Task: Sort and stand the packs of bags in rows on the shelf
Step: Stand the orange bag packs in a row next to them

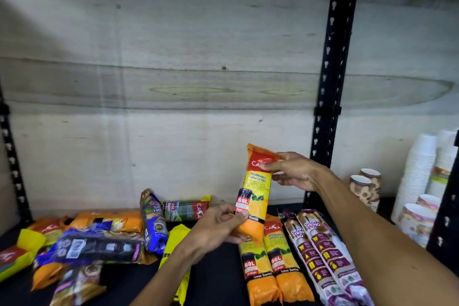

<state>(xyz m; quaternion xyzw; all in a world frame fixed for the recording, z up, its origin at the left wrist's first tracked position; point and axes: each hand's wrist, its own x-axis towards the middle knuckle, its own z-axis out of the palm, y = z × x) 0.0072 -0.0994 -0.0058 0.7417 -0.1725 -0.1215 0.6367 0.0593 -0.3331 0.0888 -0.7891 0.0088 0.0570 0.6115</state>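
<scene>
Nearest the camera, the left hand [218, 227] pinches the bottom end of an orange garbage-bag pack [255, 194], while the right hand [293, 171] curls its fingers round the top end. Gripped at both ends, the pack hangs nearly upright above the shelf [218, 278], probably so it can join the two matching orange packs [273, 261] lying just below beside the purple drawstring packs [325, 256]. A jumbled pile of unsorted packs [94, 243] lies to the left.
</scene>
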